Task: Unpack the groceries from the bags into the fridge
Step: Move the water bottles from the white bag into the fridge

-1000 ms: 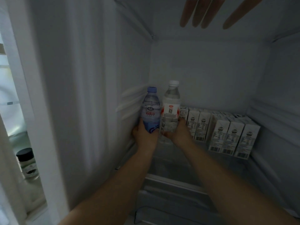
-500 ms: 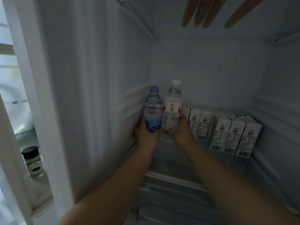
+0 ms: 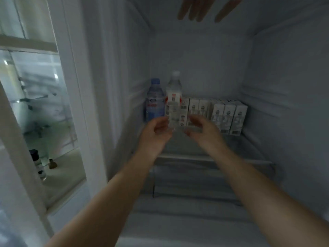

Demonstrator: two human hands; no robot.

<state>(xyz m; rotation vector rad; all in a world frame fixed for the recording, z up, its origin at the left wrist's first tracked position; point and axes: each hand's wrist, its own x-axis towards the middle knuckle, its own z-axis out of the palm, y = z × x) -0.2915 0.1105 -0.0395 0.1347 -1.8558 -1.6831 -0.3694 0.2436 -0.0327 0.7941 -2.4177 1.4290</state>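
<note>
Two water bottles stand upright on the fridge shelf at its back left corner: a blue-capped bottle against the left wall and a white-capped bottle with a red-and-white label beside it. My left hand is in front of the bottles, fingers loosely curled, holding nothing. My right hand is just right of the white-capped bottle's base, also loosely open and off it. Both hands are blurred.
A row of white milk cartons fills the shelf's back from the bottles to the right wall. Sausage-like items lie on the glass shelf above. The open door on the left holds small dark-capped jars.
Both hands let go of the two bottles and drew back toward me. The bottles now stand on the shelf on their own. The camera pulled back slightly.
</note>
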